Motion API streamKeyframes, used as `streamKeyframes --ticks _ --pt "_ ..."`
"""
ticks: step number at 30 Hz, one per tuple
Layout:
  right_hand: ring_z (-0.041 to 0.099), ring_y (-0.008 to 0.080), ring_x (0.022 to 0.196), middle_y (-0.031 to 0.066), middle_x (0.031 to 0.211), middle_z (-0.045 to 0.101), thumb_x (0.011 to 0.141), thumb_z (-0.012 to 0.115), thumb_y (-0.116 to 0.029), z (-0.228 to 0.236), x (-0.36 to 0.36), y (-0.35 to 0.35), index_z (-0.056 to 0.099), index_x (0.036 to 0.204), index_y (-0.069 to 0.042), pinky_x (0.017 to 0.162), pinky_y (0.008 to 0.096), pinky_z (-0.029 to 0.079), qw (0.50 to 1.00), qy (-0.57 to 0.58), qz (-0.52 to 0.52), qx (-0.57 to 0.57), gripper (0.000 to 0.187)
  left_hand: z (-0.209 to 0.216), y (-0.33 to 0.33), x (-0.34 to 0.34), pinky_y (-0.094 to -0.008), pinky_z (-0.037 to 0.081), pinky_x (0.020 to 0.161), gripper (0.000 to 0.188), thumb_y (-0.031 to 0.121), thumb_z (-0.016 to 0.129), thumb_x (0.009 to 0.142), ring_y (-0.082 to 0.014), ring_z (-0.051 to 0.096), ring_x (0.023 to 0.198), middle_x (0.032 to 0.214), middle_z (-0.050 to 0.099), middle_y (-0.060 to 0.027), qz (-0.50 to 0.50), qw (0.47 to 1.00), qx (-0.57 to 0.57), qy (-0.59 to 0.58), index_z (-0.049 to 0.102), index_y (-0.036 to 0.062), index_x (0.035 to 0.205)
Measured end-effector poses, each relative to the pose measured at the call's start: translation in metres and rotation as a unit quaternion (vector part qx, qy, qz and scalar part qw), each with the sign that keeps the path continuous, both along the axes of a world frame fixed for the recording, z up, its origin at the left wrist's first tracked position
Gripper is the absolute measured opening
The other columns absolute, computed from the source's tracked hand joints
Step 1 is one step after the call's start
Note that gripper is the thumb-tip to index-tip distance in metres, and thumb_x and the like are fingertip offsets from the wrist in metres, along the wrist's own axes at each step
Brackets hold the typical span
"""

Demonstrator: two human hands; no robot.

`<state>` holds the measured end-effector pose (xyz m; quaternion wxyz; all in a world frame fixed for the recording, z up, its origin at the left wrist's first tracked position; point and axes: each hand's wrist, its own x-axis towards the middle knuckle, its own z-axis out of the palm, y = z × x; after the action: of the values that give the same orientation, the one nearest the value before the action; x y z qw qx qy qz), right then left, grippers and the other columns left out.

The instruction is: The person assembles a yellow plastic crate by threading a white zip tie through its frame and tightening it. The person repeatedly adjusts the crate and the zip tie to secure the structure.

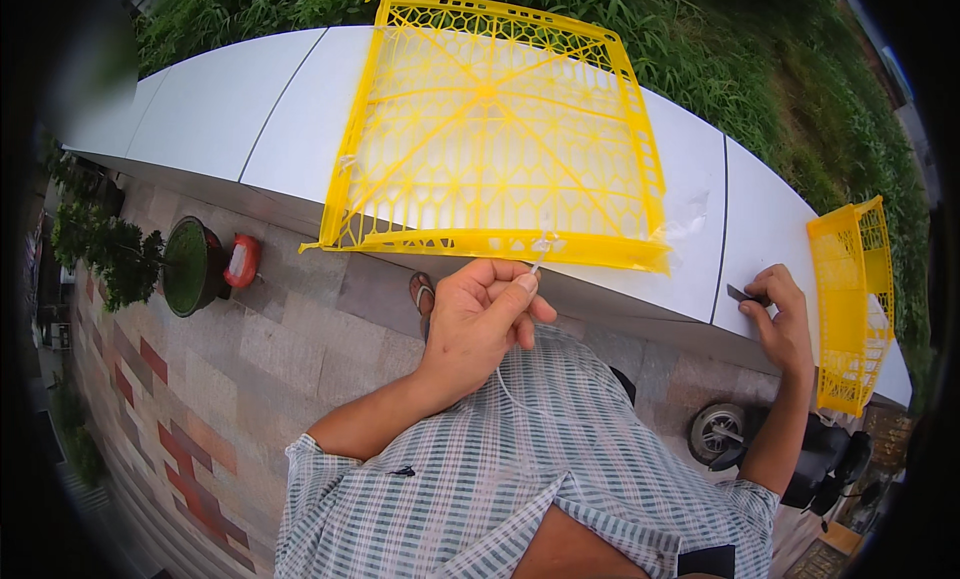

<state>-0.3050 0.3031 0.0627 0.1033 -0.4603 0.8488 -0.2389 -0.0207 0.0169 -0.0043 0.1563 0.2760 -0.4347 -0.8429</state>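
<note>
In front of me a yellow plastic lattice crate [487, 92] lies on a white ledge, with whitish translucent material showing through its open mesh. My left hand [480, 314] is just below the crate's near rim, its thumb and fingers pinching a thin whitish cord [541, 256]. The cord reaches up to the rim, where a small pale knot or tuft shows. A loose length of it hangs below the hand against my shirt. Off to the right, my right hand [783, 314] is closed around a small dark blade [740, 294], close above the ledge.
The white ledge [285, 109] curves from left to right, with grass [720, 69] beyond it. A second yellow crate [852, 304] stands at the far right. Below are a parked motorbike [800, 449], a potted plant [190, 266], a red bag-like object [242, 261] and stone paving [300, 344].
</note>
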Motion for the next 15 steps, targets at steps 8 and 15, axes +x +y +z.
streamKeyframes --ticks 8,15 --pt "0.057 0.0356 0.086 0.0172 0.093 0.056 0.090 0.064 0.009 -0.019 0.019 -0.013 0.058 0.101 0.005 0.073 0.0452 0.048 0.940 0.337 0.044 0.030 0.013 -0.002 -0.002 0.001 -0.0208 0.044 0.047 0.015 0.014 0.065 0.106 -0.0094 0.063 0.058 0.088 0.076 -0.0129 0.025 1.000 -0.010 -0.014 0.066 -0.0017 0.108" --pt "0.056 0.0306 0.066 0.0150 0.088 0.059 0.097 0.061 0.010 0.004 0.078 -0.052 0.058 0.106 0.004 0.060 0.0357 0.047 0.985 0.092 0.023 -0.144 0.010 -0.001 0.000 -0.003 -0.0232 0.051 0.053 0.015 0.009 0.066 0.104 -0.0086 0.064 0.059 0.085 0.076 -0.0119 0.061 0.992 -0.105 -0.037 0.067 -0.0051 0.099"
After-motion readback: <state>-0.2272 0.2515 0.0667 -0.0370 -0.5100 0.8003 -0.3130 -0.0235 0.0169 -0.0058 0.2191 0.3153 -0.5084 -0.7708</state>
